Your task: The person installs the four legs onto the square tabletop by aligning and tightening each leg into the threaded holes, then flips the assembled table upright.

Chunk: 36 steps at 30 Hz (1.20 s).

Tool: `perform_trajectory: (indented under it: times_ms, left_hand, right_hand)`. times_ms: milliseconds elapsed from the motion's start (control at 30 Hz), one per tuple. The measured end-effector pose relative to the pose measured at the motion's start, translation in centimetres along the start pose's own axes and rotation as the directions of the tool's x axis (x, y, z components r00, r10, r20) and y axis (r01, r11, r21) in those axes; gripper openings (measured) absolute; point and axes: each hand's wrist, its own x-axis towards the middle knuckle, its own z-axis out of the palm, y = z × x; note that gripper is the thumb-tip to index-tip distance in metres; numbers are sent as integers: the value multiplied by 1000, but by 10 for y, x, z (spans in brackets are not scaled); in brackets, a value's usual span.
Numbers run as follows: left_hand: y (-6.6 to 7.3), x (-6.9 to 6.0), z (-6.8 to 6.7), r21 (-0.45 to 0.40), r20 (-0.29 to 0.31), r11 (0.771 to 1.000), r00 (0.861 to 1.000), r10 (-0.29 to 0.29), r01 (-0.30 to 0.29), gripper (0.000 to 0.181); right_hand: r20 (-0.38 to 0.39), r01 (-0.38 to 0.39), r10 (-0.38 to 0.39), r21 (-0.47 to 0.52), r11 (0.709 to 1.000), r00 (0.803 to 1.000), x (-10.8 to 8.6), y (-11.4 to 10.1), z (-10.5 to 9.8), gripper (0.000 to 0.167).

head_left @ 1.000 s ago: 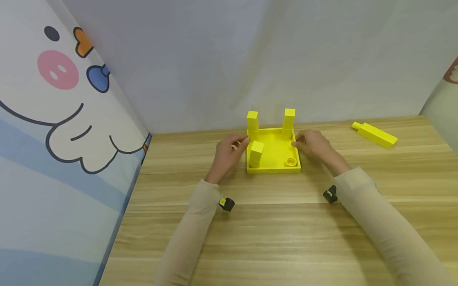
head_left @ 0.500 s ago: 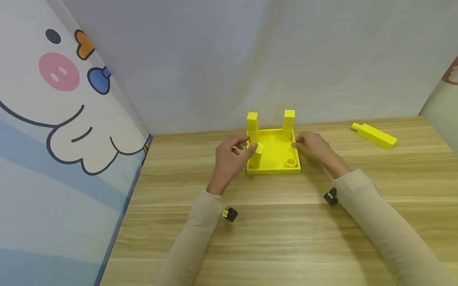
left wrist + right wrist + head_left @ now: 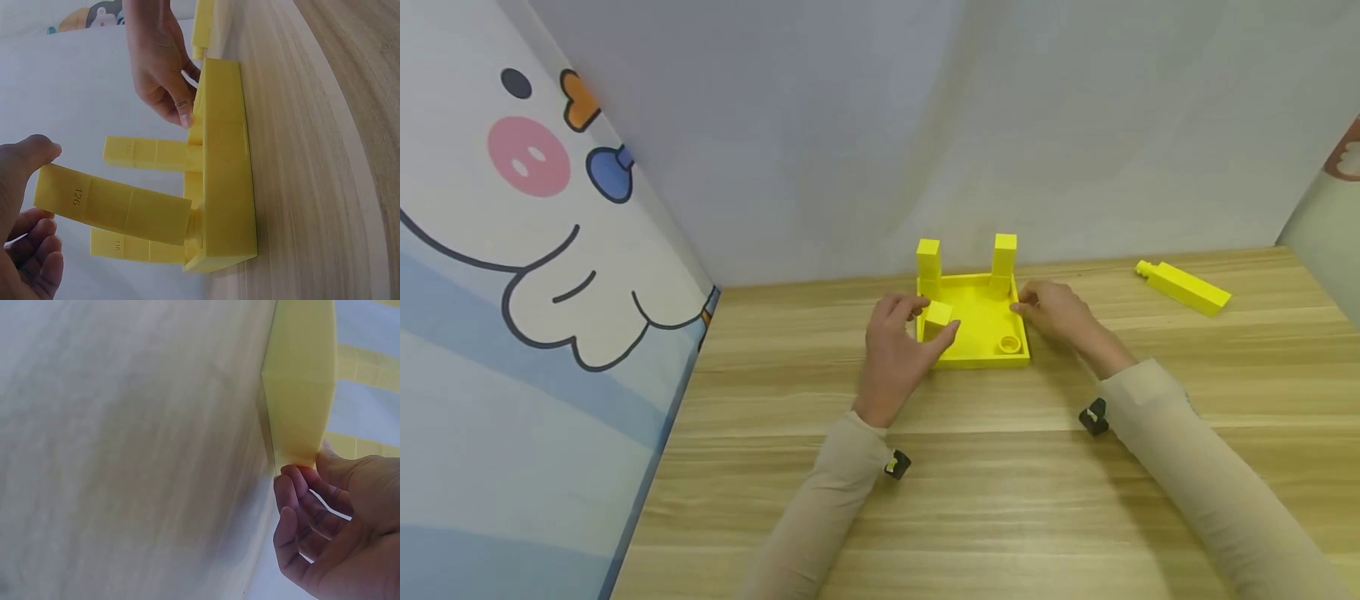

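Note:
A square yellow tray (image 3: 973,362) (image 3: 225,156) (image 3: 300,394) lies on the table, with two upright blocks (image 3: 928,260) (image 3: 1004,254) at its back corners. The front-left block (image 3: 937,315) (image 3: 112,203), marked 126, leans at its socket. My left hand (image 3: 898,358) (image 3: 9,181) has thumb and fingers spread on either side of this block's top end; firm contact is not plain. At the tray's front-right corner is a bare round socket (image 3: 1009,344). My right hand (image 3: 1056,312) (image 3: 159,69) (image 3: 375,506) pinches the tray's right wall between thumb and fingers.
A loose yellow block with a round knob (image 3: 1185,287) lies on its side at the table's back right. Behind the table (image 3: 970,500) hangs a pale cloth (image 3: 850,142), and a cartoon-printed panel (image 3: 550,317) stands at the left.
My left hand has moved from the tray's left edge toward the front and right, its thumb passing to the right side of the leaning block. My right hand stays at the tray's right wall.

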Motion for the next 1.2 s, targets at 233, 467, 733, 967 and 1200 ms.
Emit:
perform_trajectory:
  times_ms: [233,467,733,967,1200]
  left_hand:
    - [-1,3,1,3,1,1000,1000,5,-5,32]
    - [-7,11,-4,-6,62,999,997,54,-53,30]
    - [-21,22,-13,5,217,988,964,152,-157,28]
    - [-25,33,-20,7,371,980,910,183,-199,30]
    - [-28,41,-25,-24,481,980,857,185,-198,32]
  right_hand:
    - [-5,2,-2,-14,1000,1000,2,2,2,33]
    - [-6,11,-12,-19,1000,1000,1,3,1,34]
    - [-8,10,-10,-17,1000,1000,0,2,0,33]
    - [0,6,-6,-11,1000,1000,1,2,2,34]
    - [-20,21,-22,-8,1000,1000,-1,2,1,32]
